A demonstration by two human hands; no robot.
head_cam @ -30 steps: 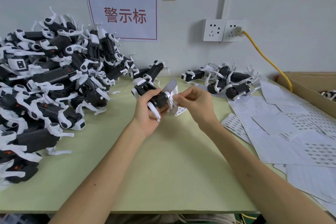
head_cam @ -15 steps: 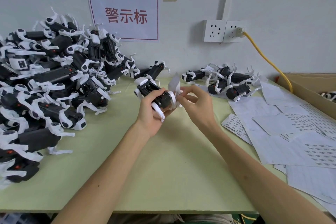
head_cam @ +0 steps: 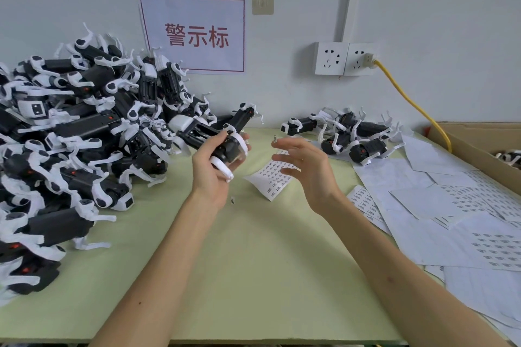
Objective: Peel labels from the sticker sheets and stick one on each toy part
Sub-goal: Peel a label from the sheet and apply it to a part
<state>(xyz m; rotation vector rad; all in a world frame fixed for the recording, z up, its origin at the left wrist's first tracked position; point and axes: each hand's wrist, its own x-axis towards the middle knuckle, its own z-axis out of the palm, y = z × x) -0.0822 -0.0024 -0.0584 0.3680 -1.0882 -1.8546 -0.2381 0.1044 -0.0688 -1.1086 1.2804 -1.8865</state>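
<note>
My left hand grips a black-and-white toy part above the green table, its white front end pointing away to the left. My right hand hovers just to the right of it with the fingers spread and relaxed. A tiny label sticks up from its raised fingertip. A small curled sticker sheet lies on the table below and between the hands. One loose label lies on the table by my left wrist.
A big pile of toy parts fills the table's left side. A smaller group of parts lies at the back right. Sticker sheets cover the right side, beside a cardboard box. A yellow cable runs from the wall socket.
The small sticker sheet that was held against the toy part now lies on the table. My right hand has drawn away to the right, opened, with a label on a fingertip.
</note>
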